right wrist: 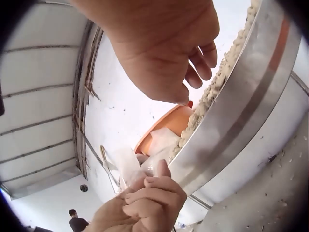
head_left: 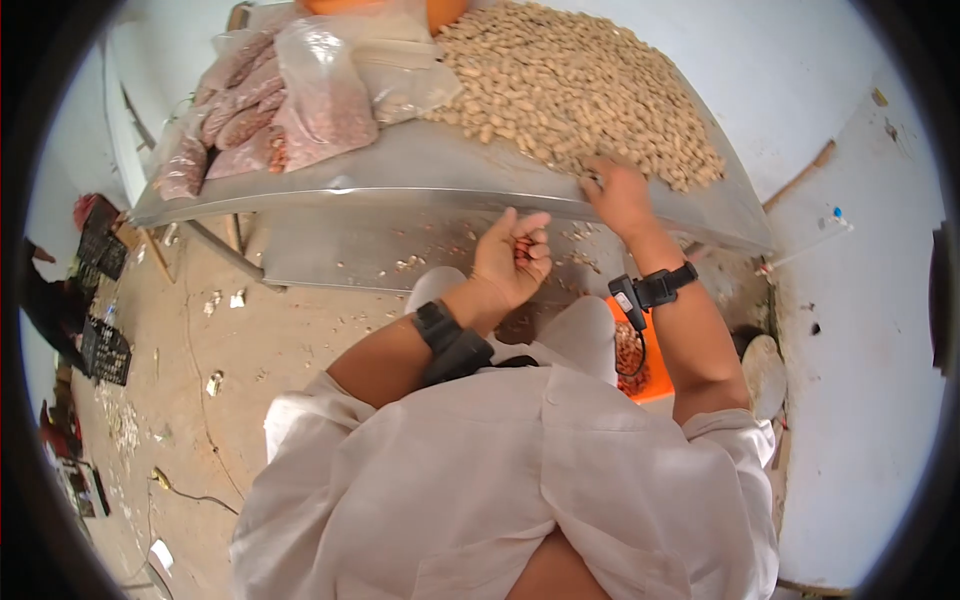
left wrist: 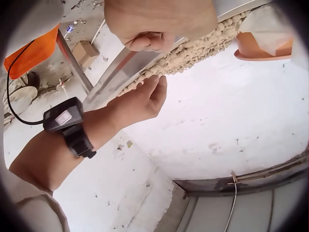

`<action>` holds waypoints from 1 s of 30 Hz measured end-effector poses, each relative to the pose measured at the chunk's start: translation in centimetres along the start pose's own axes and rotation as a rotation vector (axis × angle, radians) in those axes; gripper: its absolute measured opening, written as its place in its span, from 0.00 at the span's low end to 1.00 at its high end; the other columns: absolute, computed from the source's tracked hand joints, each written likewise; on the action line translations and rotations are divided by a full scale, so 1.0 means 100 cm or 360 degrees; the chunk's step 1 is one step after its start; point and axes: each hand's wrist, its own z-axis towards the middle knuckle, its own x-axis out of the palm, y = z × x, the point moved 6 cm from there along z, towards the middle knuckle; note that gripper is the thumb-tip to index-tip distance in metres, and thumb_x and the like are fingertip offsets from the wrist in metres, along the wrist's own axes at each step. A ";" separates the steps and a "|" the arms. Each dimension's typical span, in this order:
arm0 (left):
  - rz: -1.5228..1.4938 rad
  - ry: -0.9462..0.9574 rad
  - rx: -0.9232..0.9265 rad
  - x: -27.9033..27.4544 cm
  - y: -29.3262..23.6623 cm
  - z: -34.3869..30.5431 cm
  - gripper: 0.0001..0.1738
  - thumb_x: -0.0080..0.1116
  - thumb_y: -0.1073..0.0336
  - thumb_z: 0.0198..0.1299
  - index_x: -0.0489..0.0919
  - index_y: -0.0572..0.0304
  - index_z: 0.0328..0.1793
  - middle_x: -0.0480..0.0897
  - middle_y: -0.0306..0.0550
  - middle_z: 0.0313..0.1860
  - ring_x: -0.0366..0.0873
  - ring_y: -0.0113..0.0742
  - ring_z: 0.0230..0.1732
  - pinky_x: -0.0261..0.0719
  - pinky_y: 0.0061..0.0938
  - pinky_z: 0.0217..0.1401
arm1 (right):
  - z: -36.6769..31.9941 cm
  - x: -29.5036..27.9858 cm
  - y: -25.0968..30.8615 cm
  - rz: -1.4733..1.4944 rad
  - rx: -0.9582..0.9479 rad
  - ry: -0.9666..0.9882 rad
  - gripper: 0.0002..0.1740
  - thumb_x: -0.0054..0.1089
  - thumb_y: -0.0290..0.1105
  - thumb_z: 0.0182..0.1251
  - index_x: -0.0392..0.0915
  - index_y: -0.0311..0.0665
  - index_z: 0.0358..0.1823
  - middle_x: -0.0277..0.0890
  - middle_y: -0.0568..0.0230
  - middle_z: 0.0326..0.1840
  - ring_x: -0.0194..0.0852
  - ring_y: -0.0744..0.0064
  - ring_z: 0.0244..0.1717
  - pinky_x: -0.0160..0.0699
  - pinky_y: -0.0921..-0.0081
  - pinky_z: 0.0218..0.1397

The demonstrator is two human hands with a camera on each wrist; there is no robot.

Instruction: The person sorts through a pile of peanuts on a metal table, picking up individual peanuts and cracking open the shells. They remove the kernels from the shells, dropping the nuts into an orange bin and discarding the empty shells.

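Observation:
A heap of unshelled peanuts (head_left: 570,80) covers the right part of a metal table (head_left: 400,180). At the heap's near edge is my right hand (head_left: 622,200), fingers bent. The right wrist view shows a small reddish bit (right wrist: 190,104) by the thumb tip of this hand (right wrist: 164,53); whether it is pinched is unclear. My left hand (head_left: 513,262), palm up in front of the table edge, curls its fingers round several red peanut kernels (head_left: 522,250). In the left wrist view the left hand (left wrist: 159,24) hides its contents; the right hand (left wrist: 140,101) touches or nears the heap.
Clear bags of reddish kernels (head_left: 325,100) lie on the table's left part, with an orange basin (head_left: 445,12) behind. An orange container (head_left: 655,365) with kernels stands low by the right knee. Black crates (head_left: 105,350) and scattered shells are on the floor at left.

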 end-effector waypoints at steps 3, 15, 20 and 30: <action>0.0014 -0.0086 0.0029 0.002 -0.001 -0.002 0.25 0.42 0.48 0.68 0.80 0.65 0.43 0.74 0.41 0.24 0.62 0.29 0.24 0.62 0.20 0.24 | 0.004 0.010 -0.009 0.0055 0.0015 -0.0036 0.09 0.58 0.29 0.53 0.78 0.38 0.37 0.76 0.51 0.34 0.74 0.49 0.38 0.73 0.60 0.41; 0.0374 -0.0007 0.0106 0.023 0.013 0.000 0.12 0.54 0.66 0.64 0.76 0.63 0.50 0.71 0.34 0.25 0.62 0.20 0.21 0.60 0.13 0.21 | -0.045 -0.019 -0.002 0.1706 0.0727 -0.0241 0.10 0.53 0.24 0.65 0.78 0.33 0.45 0.76 0.67 0.32 0.72 0.79 0.35 0.72 0.81 0.39; 0.0714 0.0056 0.0154 0.036 0.019 -0.004 0.11 0.57 0.67 0.62 0.77 0.62 0.48 0.70 0.31 0.26 0.60 0.18 0.20 0.58 0.14 0.20 | -0.077 0.000 0.022 0.1915 0.0639 -0.0172 0.09 0.53 0.24 0.65 0.79 0.31 0.44 0.77 0.68 0.34 0.71 0.81 0.35 0.71 0.85 0.41; 0.1156 -0.0005 0.0431 0.043 0.016 -0.011 0.10 0.56 0.66 0.63 0.79 0.64 0.46 0.73 0.31 0.26 0.59 0.17 0.19 0.54 0.14 0.19 | -0.088 -0.003 0.023 0.1828 0.0487 -0.0284 0.08 0.60 0.23 0.59 0.80 0.32 0.41 0.74 0.71 0.30 0.64 0.87 0.30 0.65 0.87 0.34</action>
